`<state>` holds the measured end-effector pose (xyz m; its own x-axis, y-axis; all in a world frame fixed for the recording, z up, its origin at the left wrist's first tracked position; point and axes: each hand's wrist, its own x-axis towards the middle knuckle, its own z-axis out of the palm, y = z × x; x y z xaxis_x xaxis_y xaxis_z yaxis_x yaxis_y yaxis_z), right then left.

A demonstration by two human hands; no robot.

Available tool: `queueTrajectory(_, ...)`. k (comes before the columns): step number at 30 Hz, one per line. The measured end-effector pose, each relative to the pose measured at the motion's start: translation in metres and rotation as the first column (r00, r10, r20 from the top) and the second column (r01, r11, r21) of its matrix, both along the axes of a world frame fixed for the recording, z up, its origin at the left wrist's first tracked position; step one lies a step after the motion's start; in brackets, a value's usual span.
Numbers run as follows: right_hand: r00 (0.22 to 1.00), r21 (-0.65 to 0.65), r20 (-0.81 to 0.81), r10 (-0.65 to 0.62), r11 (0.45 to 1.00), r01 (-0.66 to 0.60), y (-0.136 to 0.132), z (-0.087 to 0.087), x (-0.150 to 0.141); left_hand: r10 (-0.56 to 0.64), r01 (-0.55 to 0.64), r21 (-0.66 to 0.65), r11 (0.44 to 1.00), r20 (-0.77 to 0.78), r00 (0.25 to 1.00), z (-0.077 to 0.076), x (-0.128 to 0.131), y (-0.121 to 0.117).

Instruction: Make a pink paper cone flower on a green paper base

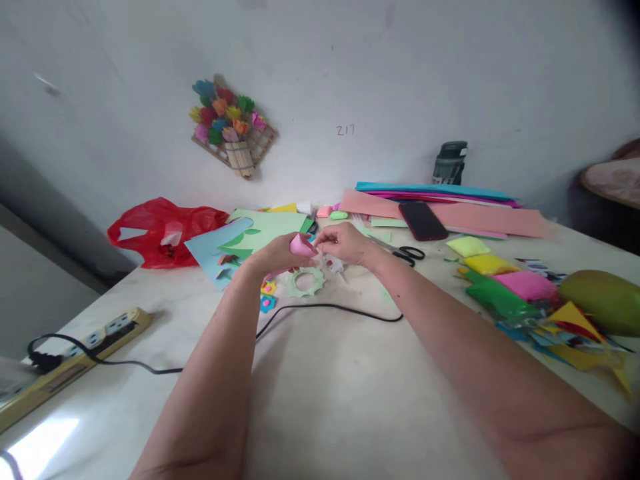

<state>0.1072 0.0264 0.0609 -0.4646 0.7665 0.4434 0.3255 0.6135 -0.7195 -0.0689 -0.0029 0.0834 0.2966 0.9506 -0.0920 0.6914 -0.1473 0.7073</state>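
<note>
Wall [310, 80]: reads "217" [345, 130]
Pink paper [301, 245]: gripped in your left hand [274, 255], axis unclear
Right hand [345, 243]: fingers bunched, contents unclear

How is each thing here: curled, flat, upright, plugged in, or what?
Pink paper: curled, held in left hand
Green ring: lying flat
Phone: lying down, dark face up
Scissors: lying down; can't tell whether open
Bottle: upright, lid on
Red bag: crumpled
Power strip: black plug in
</note>
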Motion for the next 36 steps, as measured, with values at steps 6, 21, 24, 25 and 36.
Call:
queueTrajectory(6,0.992,-0.147,-0.104,0.072,0.985,-0.087,-0.002,-0.002,-0.005,-0.042,0.046,0.129,0.991,-0.031,0.999,-0.005,0.002,0.006)
queueTrajectory(21,0.987,0.117,-0.151,-0.046,0.991,0.064,-0.01,-0.005,-0.015,0.247,-0.055,0.522,0.851,-0.306,0.92,-0.008,0.007,0.009)
queueTrajectory(24,0.977,0.033,-0.212,0.03,0.999,-0.023,-0.013,0.002,-0.011,0.285,-0.054,0.56,0.827,-0.334,0.899,-0.008,0.008,0.008)
queueTrajectory(25,0.969,0.001,-0.242,0.039,0.999,-0.04,-0.013,0.004,-0.009,0.296,-0.062,0.569,0.82,-0.33,0.896,-0.008,0.008,0.008)
queueTrajectory(36,0.939,-0.227,-0.344,-0.01,0.971,-0.073,0.007,0.0,0.015,0.41,-0.203,0.537,0.819,-0.3,0.861,-0.007,0.001,0.01)
